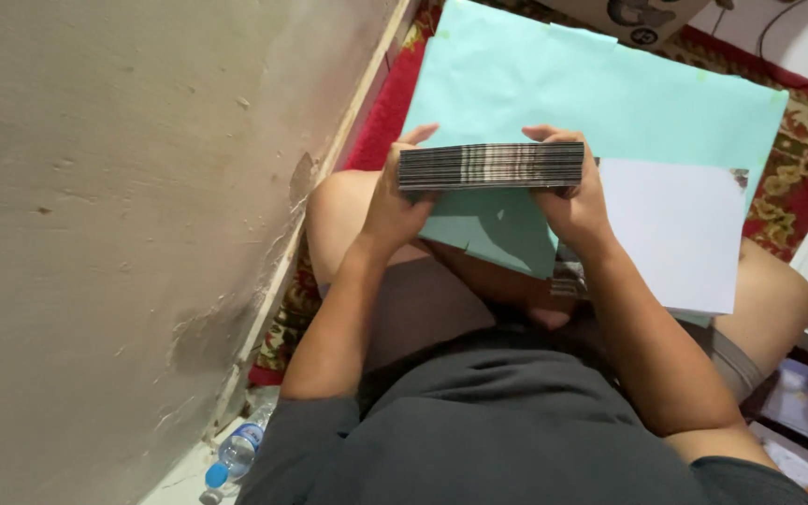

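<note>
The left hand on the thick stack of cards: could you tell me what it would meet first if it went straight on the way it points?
Probably the large pale turquoise paper sheet beyond the left hand; depth is unclear.

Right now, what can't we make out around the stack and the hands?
- Stack of sheets, head view: only the edges show; faces hidden.
- Left hand and right hand: palms and most fingers sit behind the stack.
- White sheet: near edge covered by the right forearm.
- Plastic bottle: cut off at the bottom edge.
- Cardboard box: cut off at the top edge.
</note>
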